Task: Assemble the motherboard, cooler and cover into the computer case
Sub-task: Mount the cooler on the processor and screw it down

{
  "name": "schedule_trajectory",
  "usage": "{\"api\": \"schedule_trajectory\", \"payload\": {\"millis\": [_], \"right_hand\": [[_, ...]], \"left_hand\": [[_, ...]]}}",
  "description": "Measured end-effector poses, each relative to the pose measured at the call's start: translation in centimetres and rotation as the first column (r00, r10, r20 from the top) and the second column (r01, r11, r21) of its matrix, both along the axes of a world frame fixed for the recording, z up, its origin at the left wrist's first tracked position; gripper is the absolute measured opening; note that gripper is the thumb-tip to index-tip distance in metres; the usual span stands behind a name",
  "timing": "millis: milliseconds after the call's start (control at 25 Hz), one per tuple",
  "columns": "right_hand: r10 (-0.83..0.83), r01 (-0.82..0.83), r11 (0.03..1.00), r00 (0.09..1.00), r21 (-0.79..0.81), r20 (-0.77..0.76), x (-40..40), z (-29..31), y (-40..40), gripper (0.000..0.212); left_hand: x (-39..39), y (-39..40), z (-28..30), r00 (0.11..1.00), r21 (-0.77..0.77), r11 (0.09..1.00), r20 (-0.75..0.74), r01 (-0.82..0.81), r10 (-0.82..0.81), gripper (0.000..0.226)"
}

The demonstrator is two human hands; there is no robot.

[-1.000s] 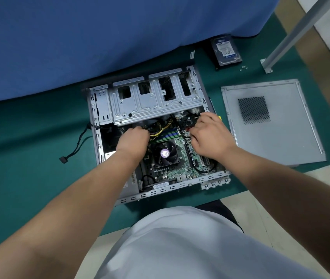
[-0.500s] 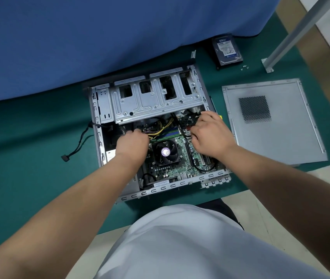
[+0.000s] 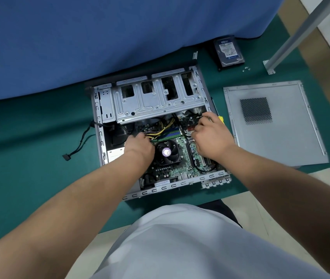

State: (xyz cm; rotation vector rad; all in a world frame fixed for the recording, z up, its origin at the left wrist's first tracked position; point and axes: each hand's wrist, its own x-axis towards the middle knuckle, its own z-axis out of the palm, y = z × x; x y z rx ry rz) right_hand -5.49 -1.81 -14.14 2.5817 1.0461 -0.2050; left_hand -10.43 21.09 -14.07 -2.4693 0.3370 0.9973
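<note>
The computer case (image 3: 156, 109) lies open on the green tabletop (image 3: 29, 141), and both hands are inside it. The motherboard (image 3: 182, 158) sits in the case floor, with one cooler (image 3: 167, 153) on it — its fan lies between the two hands. The left hand (image 3: 139, 147) is just beside the cooler, its fingers curled at the yellow cables (image 3: 160, 130); if it really holds them I cannot tell. The right hand (image 3: 212, 135) is bent over the far right corner of the board, fingertips hidden. One cover (image 3: 274, 125) lies flat to the right of the case, apart from it. One hard drive (image 3: 228, 51) lies farther back, a few screws (image 3: 246, 69) near it.
</note>
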Motion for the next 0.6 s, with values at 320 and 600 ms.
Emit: {"api": "schedule_trajectory", "payload": {"millis": [320, 600], "right_hand": [[0.034, -0.043, 0.983, 0.998, -0.178, -0.052, -0.3, 0.9, 0.7, 0.028], [0.022, -0.027, 0.993, 0.999, -0.114, -0.044, -0.3, 1.1, 0.7, 0.028]], "left_hand": [[-0.3, 0.0, 0.3, 0.987, 0.07, 0.992, -0.13, 0.105, -0.095, 0.035], [0.2, 0.2, 0.6, 0.986, 0.082, 0.992, -0.141, 0.097, -0.085, 0.048]]}}
